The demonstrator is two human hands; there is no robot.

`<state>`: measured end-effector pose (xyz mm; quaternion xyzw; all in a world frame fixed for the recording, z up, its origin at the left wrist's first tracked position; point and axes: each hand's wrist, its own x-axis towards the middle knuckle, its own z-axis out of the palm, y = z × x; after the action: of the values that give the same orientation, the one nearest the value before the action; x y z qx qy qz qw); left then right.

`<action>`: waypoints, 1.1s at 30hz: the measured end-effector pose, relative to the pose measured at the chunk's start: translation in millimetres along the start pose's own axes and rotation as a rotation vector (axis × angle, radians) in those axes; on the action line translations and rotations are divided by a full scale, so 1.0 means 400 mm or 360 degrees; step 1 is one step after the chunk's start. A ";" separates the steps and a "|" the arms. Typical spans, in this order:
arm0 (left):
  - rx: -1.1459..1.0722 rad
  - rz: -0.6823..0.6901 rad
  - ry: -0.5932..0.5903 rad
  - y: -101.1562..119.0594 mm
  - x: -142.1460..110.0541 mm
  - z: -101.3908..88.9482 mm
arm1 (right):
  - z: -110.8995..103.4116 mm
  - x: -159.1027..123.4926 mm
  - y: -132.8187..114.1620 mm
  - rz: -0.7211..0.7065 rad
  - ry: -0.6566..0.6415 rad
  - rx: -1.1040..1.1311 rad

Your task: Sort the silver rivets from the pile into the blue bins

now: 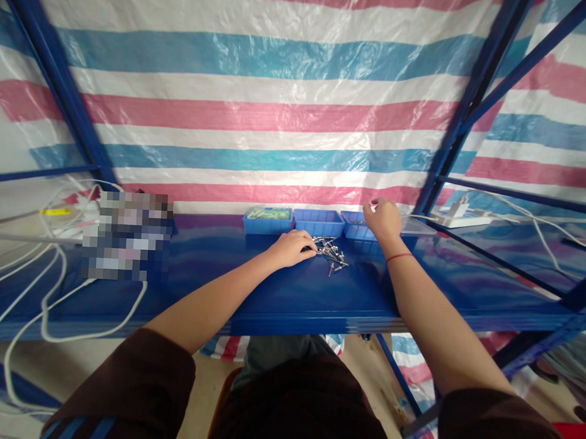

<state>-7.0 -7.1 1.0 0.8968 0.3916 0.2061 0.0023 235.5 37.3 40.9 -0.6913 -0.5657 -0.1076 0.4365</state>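
Note:
A loose pile of small silvery metal pieces point(331, 250), like screws or rivets, lies on the blue tabletop point(289, 291). My left hand point(295, 248) rests at the pile's left edge, its fingers curled and closed; what they grip is too small to make out. Over the right-hand blue bin point(358, 231) is my right hand point(385, 219), fingers bent inward and pinched, with any held piece hidden. That bin holds a few small pieces, partly covered by the hand. Beside it stand a middle blue bin point(318, 225) and a left blue bin point(267, 226) with pale green-white contents.
White cables point(56, 286) and a blurred-out patch point(129, 237) occupy the table's left side. A clear plastic lid or tray point(418, 227) lies right of the bins, near a white power strip point(463, 216). Blue metal posts point(438, 155) and striped sheeting point(259, 106) enclose the bench.

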 end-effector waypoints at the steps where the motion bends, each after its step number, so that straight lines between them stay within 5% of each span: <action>1: 0.0029 0.0010 0.0002 0.001 0.000 0.000 | 0.000 0.001 -0.001 -0.0015 0.0006 0.0021; 6: 0.0111 -0.0019 0.0096 0.007 0.000 0.002 | 0.007 -0.005 -0.037 -0.0361 -0.0258 0.0259; 13: -0.0124 -0.0134 0.0438 -0.009 0.009 -0.007 | 0.011 -0.068 -0.108 -0.0896 -0.1311 0.0826; 26: -0.0921 -0.0367 0.0881 0.000 0.028 -0.008 | 0.025 -0.105 -0.138 -0.0912 -0.1397 0.0984; 33: -0.0969 -0.0312 0.0925 0.013 0.024 -0.021 | 0.006 -0.113 -0.151 -0.0792 -0.1456 0.1027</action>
<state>-0.7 -5.2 13.1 0.7185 0.3804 0.5550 0.1761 166.6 6.5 39.5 -0.3475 -0.8443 0.2782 0.2985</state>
